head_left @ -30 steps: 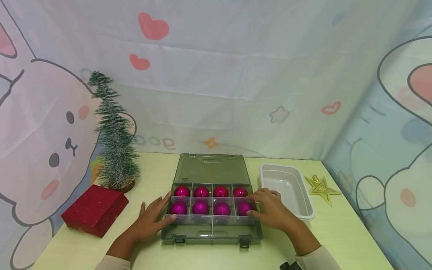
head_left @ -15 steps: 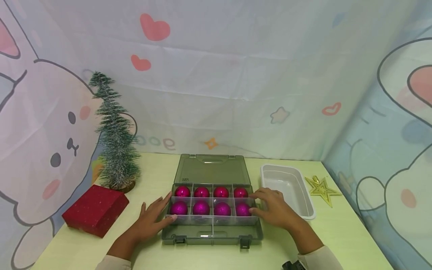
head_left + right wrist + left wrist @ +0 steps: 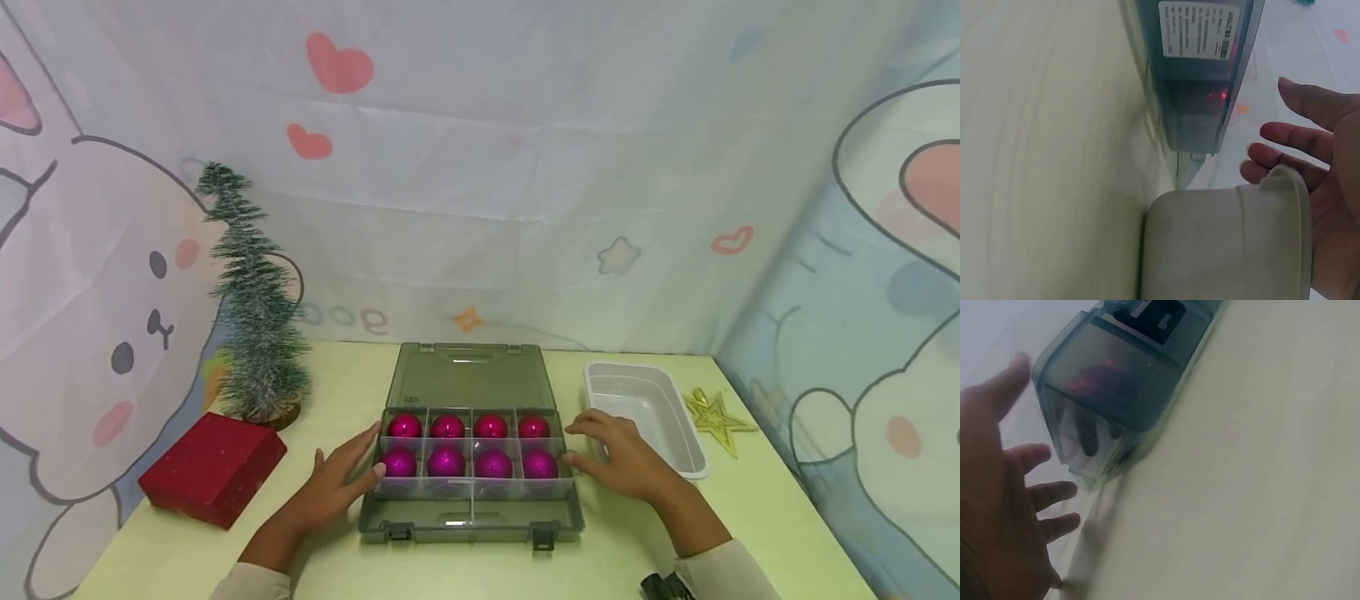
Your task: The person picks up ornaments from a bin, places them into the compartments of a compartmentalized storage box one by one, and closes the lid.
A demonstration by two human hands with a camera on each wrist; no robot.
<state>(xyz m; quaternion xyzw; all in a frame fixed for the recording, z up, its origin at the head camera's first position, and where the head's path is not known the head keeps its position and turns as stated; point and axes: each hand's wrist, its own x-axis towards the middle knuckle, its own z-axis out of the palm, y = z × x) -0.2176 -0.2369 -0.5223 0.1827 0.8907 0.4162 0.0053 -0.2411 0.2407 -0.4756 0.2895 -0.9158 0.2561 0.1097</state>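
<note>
A grey-green translucent plastic organizer box point(image 3: 525, 518) stands on the table, its lid point(image 3: 472, 379) laid back. Clear dividers split it into compartments. Shiny red Christmas balls point(image 3: 447, 427) fill the back row and glittery purple balls point(image 3: 446, 462) the row in front. My left hand point(image 3: 326, 492) is at the box's left side, fingers spread; in the left wrist view the fingers point(image 3: 1054, 495) look apart from its wall. To the right, my right hand point(image 3: 622, 457) holds nothing, fingers loosely bent. It lies over the near-left rim of a white plastic basin point(image 3: 1210, 244).
At the left, a small frosted Christmas tree point(image 3: 258, 333) stands on a round base, behind a red box point(image 3: 213, 468). A gold star ornament point(image 3: 718, 421) lies right of the basin. A printed cloth hangs along the table's back and sides.
My right hand has drawn away from the organizer box to the right. The white basin has shifted slightly right. My left thumb has moved back a little from the box's front left.
</note>
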